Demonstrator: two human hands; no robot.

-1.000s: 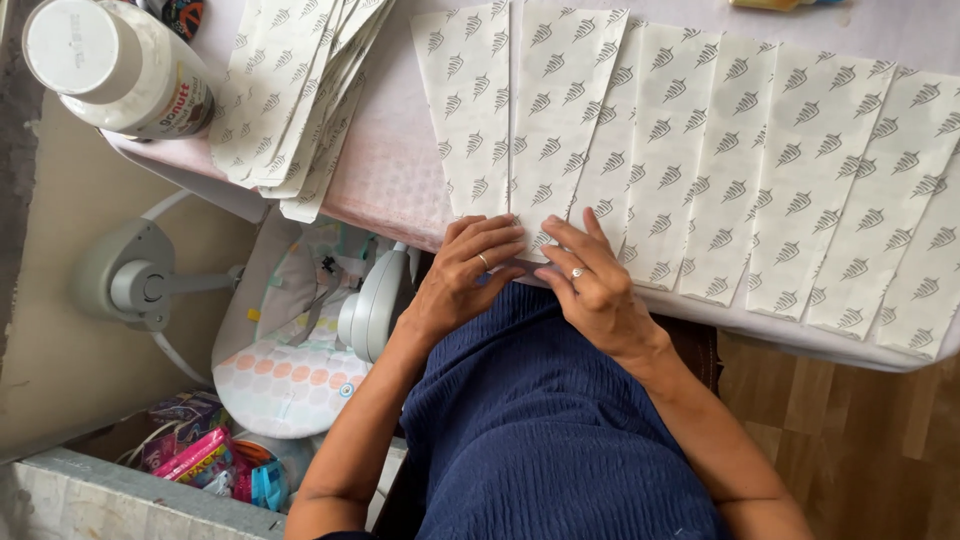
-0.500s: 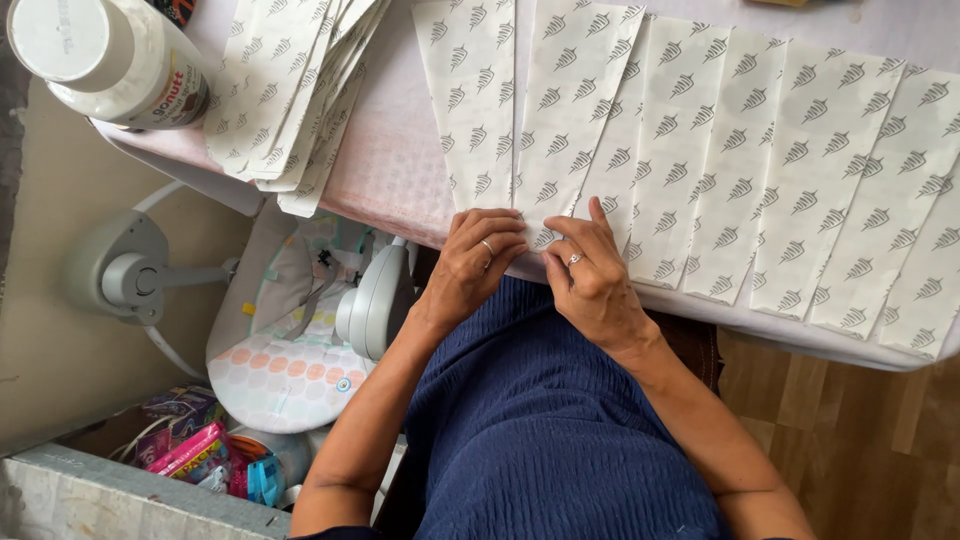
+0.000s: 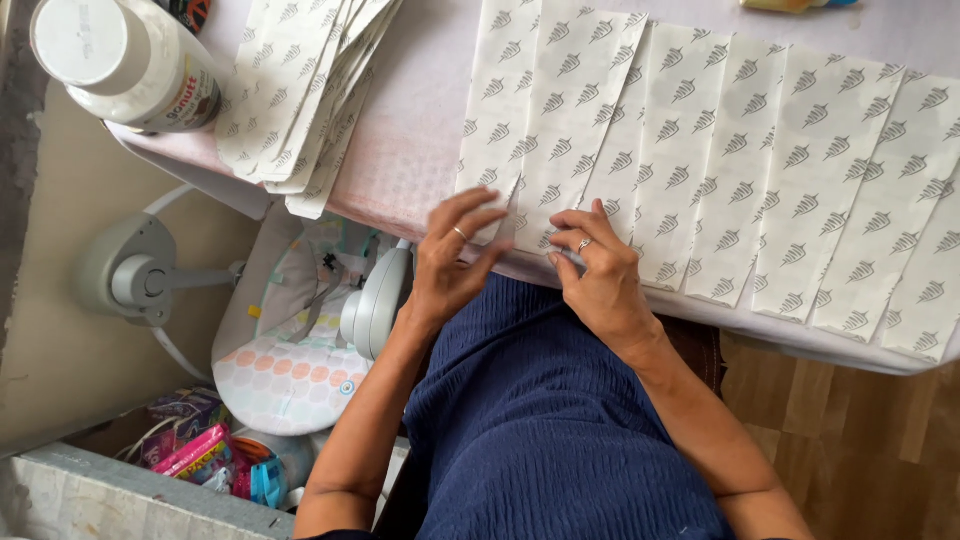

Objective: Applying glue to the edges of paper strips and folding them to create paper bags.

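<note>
My left hand (image 3: 455, 255) is spread, fingertips on the lower end of a patterned paper strip (image 3: 490, 120) at the worktop (image 3: 420, 130) edge; my right hand (image 3: 595, 270) pinches the neighbouring strip's (image 3: 570, 110) corner. A row of strips (image 3: 800, 180) lies laid out; a stack (image 3: 300, 90) apparently remains.

Top left corner of your tabletop (image 3: 420, 150): white cylindrical plastic bottle (image 3: 120, 62) with a white cap, wrapped in a label (image 3: 195, 100) of white, red and dark print. Floor, lower left of your view: a heap of small crinkled packets (image 3: 200, 455) in pink, purple and blue, touching one another; shapes otherwise unclear. Far top edge, right of centre: a yellowish packet (image 3: 790, 5), mostly cut off. You have no signs or screens in view.
</note>
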